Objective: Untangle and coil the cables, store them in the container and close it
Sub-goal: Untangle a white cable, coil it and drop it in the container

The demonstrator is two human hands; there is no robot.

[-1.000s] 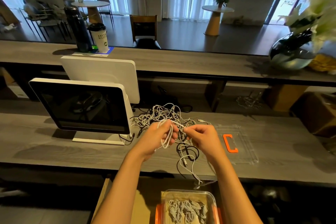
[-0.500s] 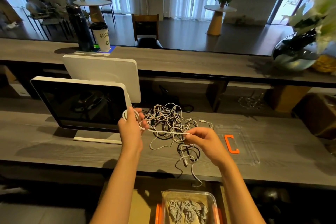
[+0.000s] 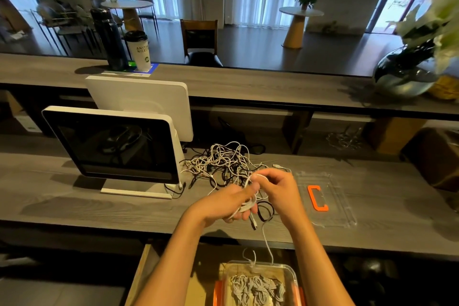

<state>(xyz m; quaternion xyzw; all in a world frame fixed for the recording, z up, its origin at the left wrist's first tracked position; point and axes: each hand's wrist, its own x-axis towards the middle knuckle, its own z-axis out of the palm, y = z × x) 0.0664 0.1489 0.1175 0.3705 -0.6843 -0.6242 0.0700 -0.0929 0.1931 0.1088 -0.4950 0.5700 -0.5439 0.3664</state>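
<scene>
Both hands meet above the front part of the grey wooden desk (image 3: pixel 74 196). The left hand (image 3: pixel 231 204) curls its fingers around a few loops of a white cable (image 3: pixel 248 206), gripping the bundle in its palm. The right hand (image 3: pixel 278 189) is just beside it, thumb and fingertips pinching a strand of the same cable near the top of the loops. A free end of this cable hangs down past the desk edge toward the clear container (image 3: pixel 293 273) below, which has orange side clips and already holds several coiled pale cables. Just behind the hands, a tangled pile of white and black cables (image 3: pixel 223 161) lies on the desk, next to the base of a white-framed monitor (image 3: pixel 111 144). A small loop of black cable (image 3: pixel 265 211) rests under the right wrist. To the right of the hands, the transparent lid (image 3: pixel 335 206) with an orange handle lies flat on the desk, apart from the container.
</scene>
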